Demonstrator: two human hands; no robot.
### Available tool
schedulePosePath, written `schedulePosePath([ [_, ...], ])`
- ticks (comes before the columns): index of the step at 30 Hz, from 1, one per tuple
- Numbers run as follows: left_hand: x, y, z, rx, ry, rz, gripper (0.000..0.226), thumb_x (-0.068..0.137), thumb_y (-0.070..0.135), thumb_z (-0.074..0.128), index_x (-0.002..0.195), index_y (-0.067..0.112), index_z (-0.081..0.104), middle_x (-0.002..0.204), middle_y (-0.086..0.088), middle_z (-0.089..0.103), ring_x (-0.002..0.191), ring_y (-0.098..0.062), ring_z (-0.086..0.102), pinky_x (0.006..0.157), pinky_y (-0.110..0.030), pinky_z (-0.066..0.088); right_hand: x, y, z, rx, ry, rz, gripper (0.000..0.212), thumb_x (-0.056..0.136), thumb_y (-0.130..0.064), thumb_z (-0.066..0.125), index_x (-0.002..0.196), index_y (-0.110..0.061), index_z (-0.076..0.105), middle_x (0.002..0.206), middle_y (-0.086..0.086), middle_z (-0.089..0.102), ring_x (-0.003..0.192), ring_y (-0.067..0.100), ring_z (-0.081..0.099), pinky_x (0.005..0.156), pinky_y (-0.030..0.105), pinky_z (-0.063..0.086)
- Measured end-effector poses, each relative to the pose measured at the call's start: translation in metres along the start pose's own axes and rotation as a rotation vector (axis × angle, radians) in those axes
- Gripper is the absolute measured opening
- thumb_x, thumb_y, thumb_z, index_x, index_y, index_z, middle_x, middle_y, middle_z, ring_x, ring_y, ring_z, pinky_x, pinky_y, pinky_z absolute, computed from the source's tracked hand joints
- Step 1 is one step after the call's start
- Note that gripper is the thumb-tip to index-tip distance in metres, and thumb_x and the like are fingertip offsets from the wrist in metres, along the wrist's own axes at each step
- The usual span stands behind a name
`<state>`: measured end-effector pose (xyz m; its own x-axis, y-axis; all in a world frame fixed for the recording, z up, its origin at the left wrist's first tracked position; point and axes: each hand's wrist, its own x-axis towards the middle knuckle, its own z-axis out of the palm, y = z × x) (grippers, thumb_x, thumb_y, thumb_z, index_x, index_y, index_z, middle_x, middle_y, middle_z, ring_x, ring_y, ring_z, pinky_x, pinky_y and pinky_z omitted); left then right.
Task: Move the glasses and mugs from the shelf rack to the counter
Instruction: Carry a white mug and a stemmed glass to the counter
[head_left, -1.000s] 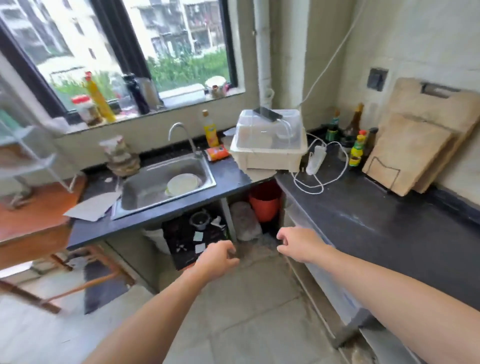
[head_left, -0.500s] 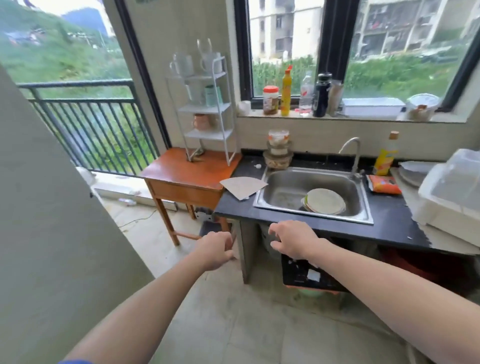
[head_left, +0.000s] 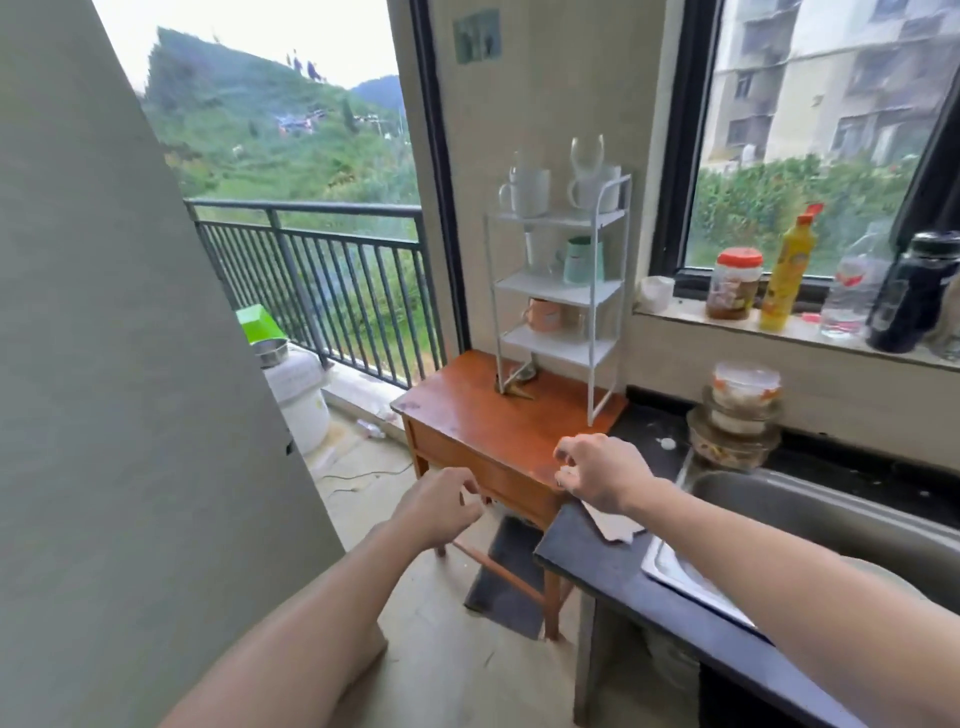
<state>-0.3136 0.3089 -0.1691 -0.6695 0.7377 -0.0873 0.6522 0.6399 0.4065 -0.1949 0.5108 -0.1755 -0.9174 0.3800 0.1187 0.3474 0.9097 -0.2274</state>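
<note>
A white wire shelf rack (head_left: 597, 291) stands on a small wooden table (head_left: 467, 415). Its top tier holds two white mugs (head_left: 530, 189) and a clear stemmed glass (head_left: 587, 153). A mint green mug (head_left: 584, 260) sits on the middle tier with a clear glass (head_left: 535, 254) beside it, and an orange mug (head_left: 545, 314) stands on the tier below. The dark counter (head_left: 587, 561) runs along the right. My left hand (head_left: 436, 509) and my right hand (head_left: 602, 470) hover in front of the table, fingers loosely curled, holding nothing.
A steel sink (head_left: 810, 525) is set in the counter, with a paper sheet (head_left: 613, 525) at its left edge. Stacked bowls (head_left: 737, 421) stand behind the sink. Jars and bottles (head_left: 784, 270) line the windowsill. A grey wall (head_left: 130, 415) fills the left; a balcony railing (head_left: 322, 275) lies beyond.
The view has swung left from the sink area toward the shelf rack, which now looks closer. Both hands stay raised in front, empty.
</note>
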Motion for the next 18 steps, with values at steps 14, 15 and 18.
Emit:
schedulePosePath([
  [14,0.231,-0.064,-0.066,-0.084,0.015,0.129,0.024,0.082,0.035,0.064,0.103,0.022,0.065,0.082,0.007,0.062,0.075,-0.009,0.058,0.059,-0.023,0.043,0.222,0.027,-0.014,0.117,0.201,0.111,0.029,0.087,-0.034,0.062,0.113,-0.021,0.066,0.096,-0.002,0.071,0.088,0.021,0.065,0.071,0.03,0.047],
  [15,0.252,-0.068,-0.075,-0.081,0.022,0.154,0.024,0.082,0.037,0.064,0.102,0.024,0.065,0.079,0.01,0.061,0.072,-0.006,0.057,0.057,-0.022,0.042,0.243,0.03,-0.019,0.132,0.245,0.144,0.03,0.087,-0.032,0.062,0.114,-0.021,0.066,0.096,-0.002,0.071,0.089,0.021,0.065,0.071,0.03,0.047],
  [18,0.311,-0.075,-0.104,-0.087,0.014,0.229,0.025,0.082,0.038,0.064,0.102,0.024,0.065,0.079,0.012,0.059,0.071,-0.005,0.057,0.059,-0.022,0.045,0.3,0.033,-0.045,0.216,0.382,0.254,0.029,0.087,-0.027,0.063,0.115,-0.019,0.066,0.09,-0.003,0.069,0.087,0.021,0.063,0.07,0.031,0.046],
])
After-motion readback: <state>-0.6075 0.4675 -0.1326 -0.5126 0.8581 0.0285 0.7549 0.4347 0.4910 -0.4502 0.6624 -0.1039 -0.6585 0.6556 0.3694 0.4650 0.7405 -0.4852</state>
